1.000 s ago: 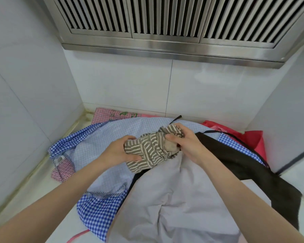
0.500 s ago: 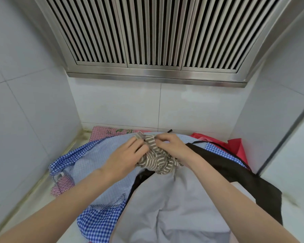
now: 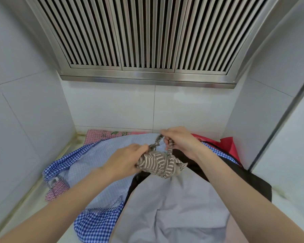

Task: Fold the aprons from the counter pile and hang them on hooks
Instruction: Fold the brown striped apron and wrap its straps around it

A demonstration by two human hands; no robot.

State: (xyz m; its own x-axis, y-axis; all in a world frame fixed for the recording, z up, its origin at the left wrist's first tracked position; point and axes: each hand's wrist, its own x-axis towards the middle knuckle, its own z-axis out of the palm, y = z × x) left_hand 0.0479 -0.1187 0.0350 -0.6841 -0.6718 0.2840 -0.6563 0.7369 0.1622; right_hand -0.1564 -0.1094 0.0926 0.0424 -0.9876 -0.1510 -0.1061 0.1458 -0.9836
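Your left hand grips the folded striped apron, your right hand pinches its strap above the counter pile's middle; next, likely find a hook

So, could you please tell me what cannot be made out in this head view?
- Hooks: none in the head view.
- Counter: mostly hidden under the apron pile.
- Black apron: partly hidden by the grey apron and right arm.
- Striped apron: bunched; the left hand and right hand cover their grip points.
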